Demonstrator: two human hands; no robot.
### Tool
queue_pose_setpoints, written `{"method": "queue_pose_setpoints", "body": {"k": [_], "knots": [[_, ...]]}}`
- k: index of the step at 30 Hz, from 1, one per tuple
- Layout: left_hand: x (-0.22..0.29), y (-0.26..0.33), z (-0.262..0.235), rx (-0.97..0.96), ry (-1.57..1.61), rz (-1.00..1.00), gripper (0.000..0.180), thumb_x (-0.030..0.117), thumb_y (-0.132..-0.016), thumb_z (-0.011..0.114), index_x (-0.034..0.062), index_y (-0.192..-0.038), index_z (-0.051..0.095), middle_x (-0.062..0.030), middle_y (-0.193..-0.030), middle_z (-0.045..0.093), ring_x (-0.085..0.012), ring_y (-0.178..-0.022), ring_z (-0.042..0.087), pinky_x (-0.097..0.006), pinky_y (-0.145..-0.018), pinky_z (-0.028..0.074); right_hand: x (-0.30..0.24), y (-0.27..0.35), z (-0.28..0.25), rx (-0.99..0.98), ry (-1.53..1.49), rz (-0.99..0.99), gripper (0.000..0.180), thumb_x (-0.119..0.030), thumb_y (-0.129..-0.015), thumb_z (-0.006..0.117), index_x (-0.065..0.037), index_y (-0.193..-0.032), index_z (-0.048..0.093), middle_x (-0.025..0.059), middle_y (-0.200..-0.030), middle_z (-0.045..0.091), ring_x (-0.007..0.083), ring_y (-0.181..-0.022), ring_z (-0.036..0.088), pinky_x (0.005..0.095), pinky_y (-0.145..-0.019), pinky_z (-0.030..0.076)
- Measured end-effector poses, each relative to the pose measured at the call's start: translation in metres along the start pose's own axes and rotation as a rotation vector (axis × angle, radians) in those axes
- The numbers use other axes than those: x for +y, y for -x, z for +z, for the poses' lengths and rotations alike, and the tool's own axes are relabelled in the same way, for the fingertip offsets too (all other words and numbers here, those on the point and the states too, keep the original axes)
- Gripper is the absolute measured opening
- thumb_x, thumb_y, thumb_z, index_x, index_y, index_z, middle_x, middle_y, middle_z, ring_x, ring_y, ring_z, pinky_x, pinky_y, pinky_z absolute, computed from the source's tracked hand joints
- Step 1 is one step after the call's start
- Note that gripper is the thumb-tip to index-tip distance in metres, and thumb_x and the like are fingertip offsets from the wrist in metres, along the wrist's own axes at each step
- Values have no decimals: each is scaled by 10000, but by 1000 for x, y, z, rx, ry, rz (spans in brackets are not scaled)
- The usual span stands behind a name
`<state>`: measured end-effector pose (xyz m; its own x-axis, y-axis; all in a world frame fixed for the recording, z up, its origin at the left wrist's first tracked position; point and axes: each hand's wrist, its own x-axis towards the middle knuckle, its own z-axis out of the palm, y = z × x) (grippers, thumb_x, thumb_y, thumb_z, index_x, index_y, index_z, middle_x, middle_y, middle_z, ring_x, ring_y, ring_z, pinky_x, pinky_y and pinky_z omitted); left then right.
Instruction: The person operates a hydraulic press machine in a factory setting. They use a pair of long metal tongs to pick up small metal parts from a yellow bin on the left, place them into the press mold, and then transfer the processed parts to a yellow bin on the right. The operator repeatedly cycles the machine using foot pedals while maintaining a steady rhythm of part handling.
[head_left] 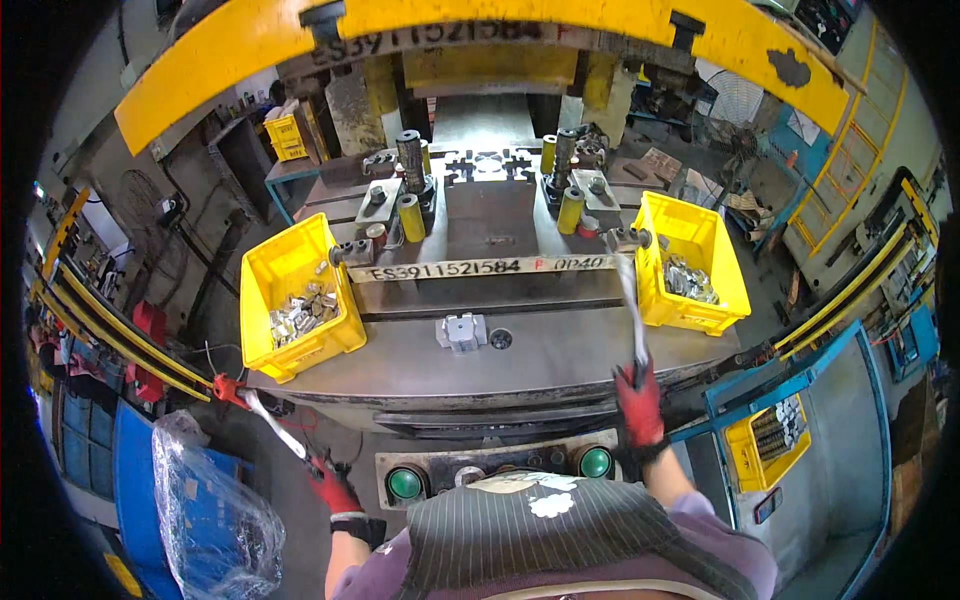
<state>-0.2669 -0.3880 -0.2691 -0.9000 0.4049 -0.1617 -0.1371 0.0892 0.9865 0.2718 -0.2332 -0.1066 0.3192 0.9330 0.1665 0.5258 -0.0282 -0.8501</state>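
The right grip, closed round a pale rod, might snag the yellow box ahead of it if swung rightward (the left grip clasps a red-ended rod).

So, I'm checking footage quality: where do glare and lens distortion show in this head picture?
In the head view, strong white glare on the flat grey metal plate at upper centre; also in the head view, bright reflections on the crinkled clear plastic wrap at lower left; head view again, the long yellow painted beam bows across the top.
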Motion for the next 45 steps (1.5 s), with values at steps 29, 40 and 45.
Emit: {"method": "queue_pose_setpoints", "body": {"k": [29, 40, 45], "knots": [[261, 55, 471, -1014, -449, 822, 247, 226, -820, 554, 58, -1001, 552, -53, -780, 599, -147, -694, 567, -312, -586, 453, -86, -56, 29, -4, -789, 24, 345, 15, -800, 550, -23, -1137, 487, 1, -907, 576, 58, -769, 513, 187, -680, 405], [246, 108, 291, -1206, 147, 30, 224, 201, -851, 533, 109, -1053, 509, 27, -676, 480, -43, -512, 421, -195, -410, 318, 43, -41, -40, 572, -122, -111, 364, -108, -810, 586, 4, -1133, 462, 68, -881, 567, 128, -800, 529, 265, -731, 422], [209, 109, 209, -1012, 46, -30, 221, 201, -866, 512, 103, -1062, 482, -29, -727, 556, -49, -424, 383, -207, -385, 345, 77, -33, -37, 493, -181, 70, 377, -163, -804, 604, -2, -1116, 465, 89, -893, 560, 131, -824, 523, 274, -745, 418]]}}
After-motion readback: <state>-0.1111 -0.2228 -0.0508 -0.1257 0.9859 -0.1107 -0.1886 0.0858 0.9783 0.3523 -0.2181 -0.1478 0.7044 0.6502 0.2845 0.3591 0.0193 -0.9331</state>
